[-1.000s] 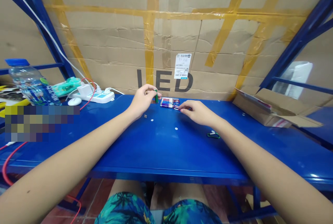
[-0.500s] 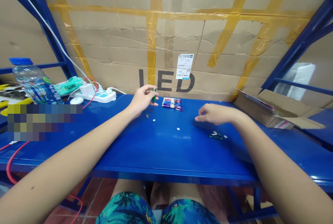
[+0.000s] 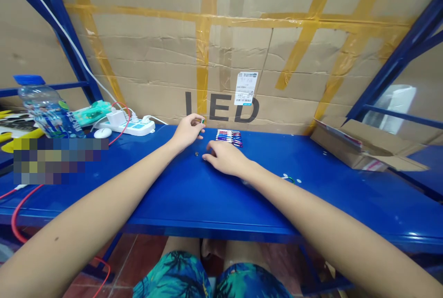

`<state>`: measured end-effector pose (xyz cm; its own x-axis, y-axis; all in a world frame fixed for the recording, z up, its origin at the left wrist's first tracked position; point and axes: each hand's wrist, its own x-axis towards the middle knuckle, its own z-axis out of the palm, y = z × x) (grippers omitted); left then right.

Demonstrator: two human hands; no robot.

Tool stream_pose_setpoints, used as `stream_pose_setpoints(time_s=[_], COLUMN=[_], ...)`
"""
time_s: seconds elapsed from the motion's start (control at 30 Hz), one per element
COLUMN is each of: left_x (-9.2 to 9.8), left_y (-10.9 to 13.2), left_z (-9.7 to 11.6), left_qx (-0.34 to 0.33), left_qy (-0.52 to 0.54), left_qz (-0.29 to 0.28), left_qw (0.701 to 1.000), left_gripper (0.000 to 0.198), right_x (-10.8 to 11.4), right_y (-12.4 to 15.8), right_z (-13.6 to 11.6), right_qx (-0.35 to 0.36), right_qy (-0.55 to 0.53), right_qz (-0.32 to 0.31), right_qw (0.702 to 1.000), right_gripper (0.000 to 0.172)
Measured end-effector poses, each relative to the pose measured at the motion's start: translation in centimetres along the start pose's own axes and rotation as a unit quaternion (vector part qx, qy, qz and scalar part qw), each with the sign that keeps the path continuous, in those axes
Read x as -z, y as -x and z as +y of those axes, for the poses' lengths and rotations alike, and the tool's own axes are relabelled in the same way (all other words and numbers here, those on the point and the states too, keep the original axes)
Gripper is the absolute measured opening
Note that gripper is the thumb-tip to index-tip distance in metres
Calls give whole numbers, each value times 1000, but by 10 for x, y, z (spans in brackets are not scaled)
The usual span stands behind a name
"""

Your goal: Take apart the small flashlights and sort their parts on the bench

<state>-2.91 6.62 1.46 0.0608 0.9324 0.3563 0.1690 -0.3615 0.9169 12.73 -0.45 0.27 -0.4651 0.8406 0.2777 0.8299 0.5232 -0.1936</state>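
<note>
The right hand (image 3: 224, 158) had crossed the blue table (image 3: 166, 205) since the earlier views, leaving the spot near the green carabiner (image 3: 290, 178) and coming in to the middle, so both hands now worked close together. It lay low on the table, fingers loosely curled and half closed, just in front of the row of striped pens (image 3: 229, 138) and not touching them. Its fingertips reached toward a tiny brass-coloured piece (image 3: 196, 154) lying on the table, near but apparently apart from it; whether the hand had anything beneath its fingers could not be told from this view. The left hand (image 3: 188, 132) stayed raised at the far edge of the table, just left of the pens, its fingers and thumb closed in a pinch on a small green piece (image 3: 202, 122). Less of that piece showed than before: only a sliver now stood clear of the fingertips, the rest hidden in the grip. The pens lay side by side, unchanged, in a tight group between the hands and the cardboard behind. The right forearm now partly covered the carabiner. Farther off, a power strip (image 3: 126, 127), a mouse (image 3: 103, 133), and a water bottle (image 3: 48, 111) stood to the left, with an open carton (image 3: 363, 150) to the right.
</note>
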Motion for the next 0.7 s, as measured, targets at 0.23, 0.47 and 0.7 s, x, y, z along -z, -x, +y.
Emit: stream_pose_setpoints(time_s=[0.23, 0.47, 0.7], left_x=[6, 4, -5], left_y=[-2, 2, 16], left_z=[-4, -7, -1], left_qx=[-6, -14, -108], left_qy=[-17, -25, -130], left_qz=[-2, -64, -167], left_qw=[1000, 998, 971], left_gripper=[16, 16, 17], right_x=[-17, 5, 32], right_y=[-31, -17, -5], right_z=[-18, 23, 45], right_qx=[40, -37, -86], right_qy=[43, -198, -387], right_qz=[-26, 37, 156], right_qw=[998, 979, 905], right_gripper=[15, 13, 6])
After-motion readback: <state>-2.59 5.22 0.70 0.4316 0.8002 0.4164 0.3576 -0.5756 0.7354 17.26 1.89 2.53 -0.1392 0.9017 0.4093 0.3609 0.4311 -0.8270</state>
